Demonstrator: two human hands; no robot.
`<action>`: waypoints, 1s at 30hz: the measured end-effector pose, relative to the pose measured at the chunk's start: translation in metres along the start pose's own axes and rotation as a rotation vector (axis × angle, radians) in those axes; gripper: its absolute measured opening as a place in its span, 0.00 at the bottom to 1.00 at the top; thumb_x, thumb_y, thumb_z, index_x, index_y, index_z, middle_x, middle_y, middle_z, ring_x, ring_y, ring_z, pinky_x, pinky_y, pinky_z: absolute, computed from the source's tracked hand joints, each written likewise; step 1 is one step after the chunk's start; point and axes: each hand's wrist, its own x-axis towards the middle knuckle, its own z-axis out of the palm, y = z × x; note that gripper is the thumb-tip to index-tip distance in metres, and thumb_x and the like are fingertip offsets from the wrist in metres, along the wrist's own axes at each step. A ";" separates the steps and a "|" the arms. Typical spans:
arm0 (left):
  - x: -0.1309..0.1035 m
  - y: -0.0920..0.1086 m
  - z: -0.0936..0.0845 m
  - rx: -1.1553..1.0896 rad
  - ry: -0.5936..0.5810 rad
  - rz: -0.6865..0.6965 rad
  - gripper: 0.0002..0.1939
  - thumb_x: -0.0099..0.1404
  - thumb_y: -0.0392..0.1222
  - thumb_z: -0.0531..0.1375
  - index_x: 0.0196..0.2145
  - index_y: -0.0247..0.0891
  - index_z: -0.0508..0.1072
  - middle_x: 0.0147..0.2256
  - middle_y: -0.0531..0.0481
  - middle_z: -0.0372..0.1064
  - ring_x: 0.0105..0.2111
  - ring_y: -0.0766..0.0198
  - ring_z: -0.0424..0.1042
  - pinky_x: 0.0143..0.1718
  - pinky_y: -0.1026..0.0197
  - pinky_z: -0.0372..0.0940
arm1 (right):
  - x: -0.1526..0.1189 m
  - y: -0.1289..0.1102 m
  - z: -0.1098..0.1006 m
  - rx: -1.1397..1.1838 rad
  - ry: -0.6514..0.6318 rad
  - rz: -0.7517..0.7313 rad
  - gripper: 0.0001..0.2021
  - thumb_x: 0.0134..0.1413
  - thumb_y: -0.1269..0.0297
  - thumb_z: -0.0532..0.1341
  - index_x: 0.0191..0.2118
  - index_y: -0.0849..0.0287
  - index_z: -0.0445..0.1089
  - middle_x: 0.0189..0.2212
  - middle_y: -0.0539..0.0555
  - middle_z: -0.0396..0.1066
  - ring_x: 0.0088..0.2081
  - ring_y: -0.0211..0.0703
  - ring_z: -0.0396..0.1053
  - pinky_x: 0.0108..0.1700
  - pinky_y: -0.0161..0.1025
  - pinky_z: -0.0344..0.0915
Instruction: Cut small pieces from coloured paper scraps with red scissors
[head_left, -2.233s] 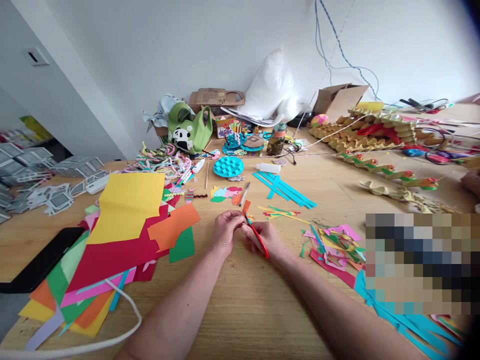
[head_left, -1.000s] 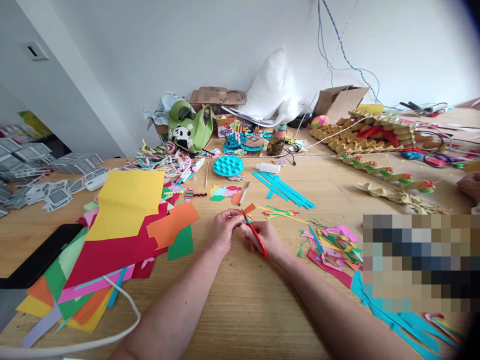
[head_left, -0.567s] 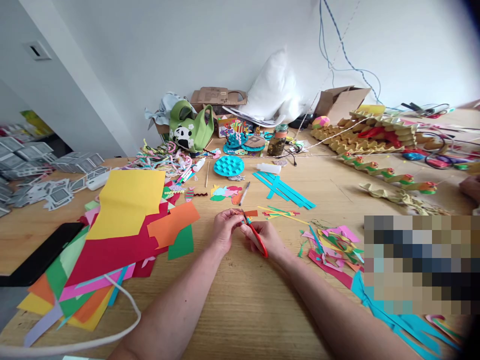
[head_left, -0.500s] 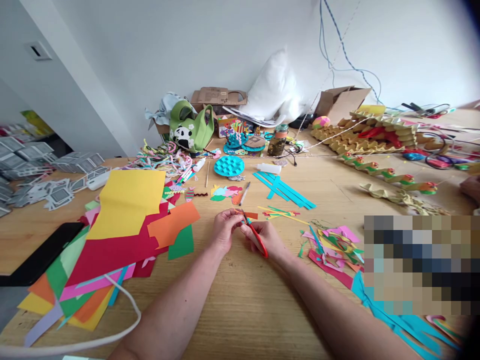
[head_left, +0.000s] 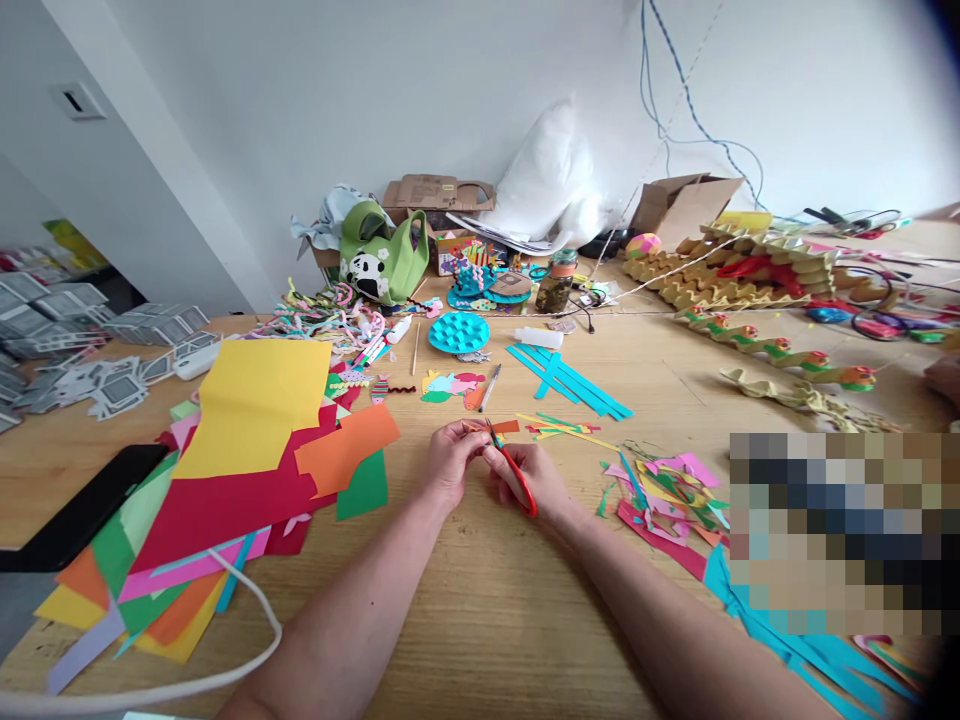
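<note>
In the middle of the wooden table (head_left: 480,620), my right hand (head_left: 538,470) grips red-handled scissors (head_left: 519,478), their blades pointing away and to the left. My left hand (head_left: 450,462) is closed, pinching a small piece of orange paper (head_left: 505,427) by the blades. Much of that paper is hidden behind fingers and scissors. Just beyond my hands lie a pen (head_left: 490,388) and several cut paper fish (head_left: 454,386). Thin coloured paper strips (head_left: 562,428) rest to the right of the orange piece.
Coloured paper sheets (head_left: 262,400) pile up at left, beside a black tablet-like slab (head_left: 90,510). Blue strips (head_left: 566,378) and a blue scalloped disc (head_left: 458,332) lie farther back. Paper scraps (head_left: 675,490) spread at right, before egg-carton strips (head_left: 780,350). A white cable (head_left: 262,610) curves at lower left.
The orange paper has shifted slightly to the right and up past the blades. Both hands stay in nearly the same place, still holding the paper and the scissors.
</note>
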 end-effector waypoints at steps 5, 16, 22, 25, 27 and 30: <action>0.001 -0.001 0.000 -0.011 -0.001 0.001 0.07 0.41 0.36 0.67 0.22 0.33 0.73 0.23 0.52 0.69 0.26 0.68 0.66 0.31 0.64 0.60 | 0.000 0.001 0.000 -0.001 0.004 -0.020 0.28 0.49 0.36 0.58 0.17 0.58 0.58 0.09 0.50 0.62 0.12 0.32 0.54 0.16 0.30 0.49; 0.000 0.000 -0.002 0.026 -0.022 0.002 0.06 0.44 0.37 0.66 0.20 0.34 0.72 0.21 0.53 0.68 0.23 0.70 0.64 0.28 0.66 0.58 | 0.002 0.007 0.001 0.020 0.002 -0.006 0.28 0.48 0.37 0.59 0.17 0.58 0.59 0.08 0.48 0.61 0.11 0.32 0.54 0.15 0.30 0.47; -0.001 0.001 0.000 0.041 -0.022 0.000 0.07 0.44 0.37 0.66 0.20 0.33 0.72 0.22 0.52 0.68 0.24 0.70 0.64 0.29 0.66 0.59 | 0.002 0.007 0.001 -0.007 0.016 -0.013 0.28 0.49 0.38 0.59 0.17 0.58 0.59 0.08 0.49 0.61 0.11 0.32 0.54 0.15 0.31 0.47; -0.001 0.001 0.000 0.033 -0.024 0.012 0.07 0.43 0.37 0.67 0.19 0.33 0.71 0.23 0.52 0.68 0.24 0.70 0.64 0.28 0.66 0.59 | 0.001 0.005 0.001 -0.005 0.011 -0.007 0.28 0.49 0.38 0.59 0.16 0.58 0.58 0.08 0.49 0.61 0.12 0.32 0.54 0.15 0.31 0.48; -0.001 0.001 0.000 0.032 -0.030 0.017 0.07 0.43 0.37 0.67 0.19 0.33 0.71 0.23 0.52 0.67 0.24 0.70 0.64 0.28 0.66 0.59 | 0.001 0.003 0.001 0.009 0.003 -0.004 0.28 0.49 0.37 0.59 0.17 0.58 0.58 0.08 0.49 0.61 0.12 0.33 0.54 0.15 0.31 0.48; -0.001 0.001 0.000 0.030 -0.042 0.021 0.07 0.43 0.37 0.66 0.18 0.33 0.71 0.23 0.52 0.68 0.24 0.70 0.64 0.28 0.66 0.59 | 0.000 0.001 0.001 0.013 0.003 0.005 0.28 0.48 0.37 0.59 0.17 0.58 0.58 0.08 0.48 0.61 0.12 0.33 0.54 0.16 0.31 0.48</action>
